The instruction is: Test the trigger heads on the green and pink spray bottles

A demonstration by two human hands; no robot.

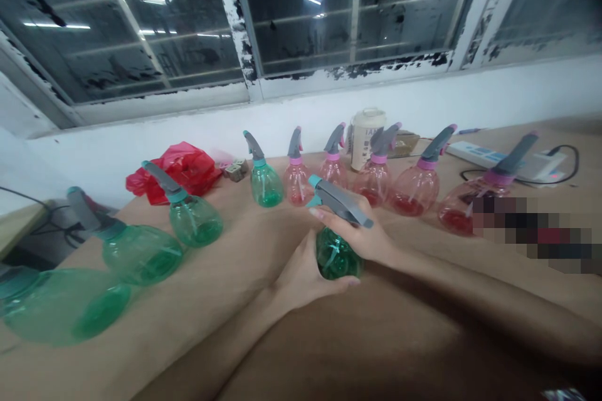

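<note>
A green see-through spray bottle (pixel 339 255) with a grey and teal spray head stands in front of me between both hands. My left hand (pixel 305 272) is wrapped round the lower body of the bottle, thumb and fingers on either side. Higher up, my right hand (pixel 364 229) is closed round the neck and the spray head, its fingers near the teal trigger. The palm side of the right hand is hidden. Behind my hands, the nearest pink spray bottle (pixel 371 187) is partly covered by the right hand.
Several green spray bottles (pixel 196 222) line the left, and several pink ones (pixel 414 191) the back and right. Behind them are a red plastic bag (pixel 181 169), a paper cup (pixel 365 141) and a white power strip (pixel 508 160) with a black cable. Windows rise beyond the table.
</note>
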